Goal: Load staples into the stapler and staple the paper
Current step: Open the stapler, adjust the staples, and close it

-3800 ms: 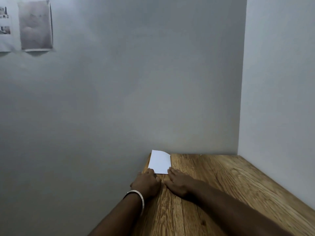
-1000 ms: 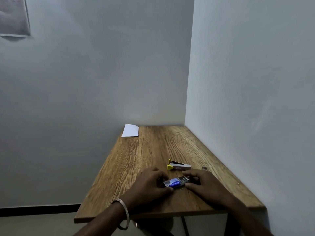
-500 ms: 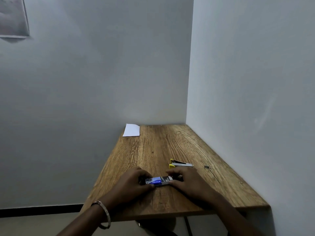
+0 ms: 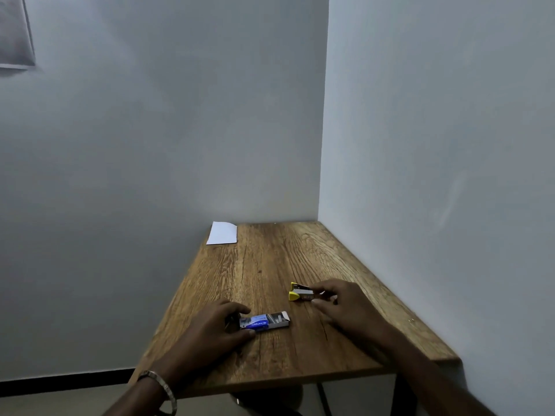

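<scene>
Your right hand (image 4: pixel 339 304) is at the stapler (image 4: pixel 300 295), and that is the relation the next move turns on. The stapler lies on the wooden table (image 4: pixel 270 265) with its long axis roughly left to right across your view. Its yellow nose points toward your left, and its tail end runs under your right fingertips (image 4: pixel 316 301). Those fingers are curled in around that tail end and seem to pinch it, though the exact contact is too small to confirm. The stapler looks slightly parted at the nose, so it may be partly opened; I cannot tell for sure.

Your left hand (image 4: pixel 222 325) grips the blue staple box (image 4: pixel 265 321) at its left end, fingers curled over the far side and thumb on the near side. The box also lies left to right, with its inner tray slid out to the right and pale staple strips showing in it. That open end faces the stapler, which sits just beyond it, further from you and to the right, near but not touching.

By my judgement, the box is ready, and the stapler must be opened before a strip can go in. Your right hand is the nearer 1 for that.

The folded white paper (image 4: pixel 222 233) lies at the far left corner of the table, well apart from both hands, not yet stapled.
</scene>
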Demonstrator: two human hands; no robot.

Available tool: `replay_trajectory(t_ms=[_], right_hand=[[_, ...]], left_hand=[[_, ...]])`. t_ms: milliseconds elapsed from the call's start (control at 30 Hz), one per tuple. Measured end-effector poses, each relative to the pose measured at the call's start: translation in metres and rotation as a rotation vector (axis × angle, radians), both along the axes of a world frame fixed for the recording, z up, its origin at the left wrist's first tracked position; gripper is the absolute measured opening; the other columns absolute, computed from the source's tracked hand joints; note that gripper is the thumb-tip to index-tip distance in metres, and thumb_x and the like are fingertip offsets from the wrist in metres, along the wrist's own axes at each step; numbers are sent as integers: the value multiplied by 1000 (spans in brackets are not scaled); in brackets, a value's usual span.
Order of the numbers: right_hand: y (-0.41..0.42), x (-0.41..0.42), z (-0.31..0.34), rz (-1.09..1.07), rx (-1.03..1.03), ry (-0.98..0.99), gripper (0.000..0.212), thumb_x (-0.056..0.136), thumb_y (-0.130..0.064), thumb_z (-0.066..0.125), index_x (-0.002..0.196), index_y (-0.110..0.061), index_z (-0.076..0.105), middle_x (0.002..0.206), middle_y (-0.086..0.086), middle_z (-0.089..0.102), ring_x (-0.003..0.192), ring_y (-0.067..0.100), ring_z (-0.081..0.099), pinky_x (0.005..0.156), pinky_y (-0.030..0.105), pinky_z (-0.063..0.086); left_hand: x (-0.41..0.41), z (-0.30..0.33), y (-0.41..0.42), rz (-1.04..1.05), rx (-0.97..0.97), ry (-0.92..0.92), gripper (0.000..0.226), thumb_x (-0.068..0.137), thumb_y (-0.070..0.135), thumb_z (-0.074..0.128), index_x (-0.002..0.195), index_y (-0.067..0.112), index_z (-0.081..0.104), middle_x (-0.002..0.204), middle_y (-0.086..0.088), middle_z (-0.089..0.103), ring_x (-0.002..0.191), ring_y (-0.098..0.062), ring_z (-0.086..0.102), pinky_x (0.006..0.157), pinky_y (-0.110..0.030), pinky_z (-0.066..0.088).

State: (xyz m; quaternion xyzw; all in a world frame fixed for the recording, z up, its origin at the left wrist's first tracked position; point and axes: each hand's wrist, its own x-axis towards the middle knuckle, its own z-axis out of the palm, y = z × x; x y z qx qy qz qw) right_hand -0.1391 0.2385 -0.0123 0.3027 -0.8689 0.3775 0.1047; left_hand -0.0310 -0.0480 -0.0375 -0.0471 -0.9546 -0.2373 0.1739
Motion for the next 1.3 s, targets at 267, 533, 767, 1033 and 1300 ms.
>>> replay_trajectory(t_ms=[267,533,767,1033,1300], right_hand=[[63,-52,-4,-270,89,8,34,84,-25,78,116,-17,72,107,-2,73,82,-1,59,67,6,39],[70,-72,-16,-280,121,14,26,83,-28,78,107,-20,76,93,-14,66,79,-7,57,68,6,41],[64,-71,-15,-265,95,8,10,82,-25,80,91,-19,80,78,-19,64,75,-4,60,67,8,42],[62,-61,-10,-305,28,-16,9,76,-21,83,69,-22,77,70,-11,71,72,3,66,63,16,47],[61,-52,-7,-305,-58,-22,22,68,-6,80,55,-19,68,72,-9,73,72,4,70,65,22,54]], left_hand=[[2,0,3,21,-10,25,49,80,57,70,125,40,59,106,24,57,93,6,53,71,-13,43],[4,3,5,32,-4,17,46,80,58,69,121,40,61,105,25,56,94,4,52,74,-15,44],[7,4,6,32,-9,27,43,80,60,68,117,40,64,105,25,56,95,5,51,76,-17,44],[7,4,6,36,-2,17,42,81,57,68,118,40,63,106,23,56,95,3,51,77,-18,46],[6,4,6,39,-13,16,42,80,60,67,117,40,63,106,24,56,96,3,50,74,-17,43]])
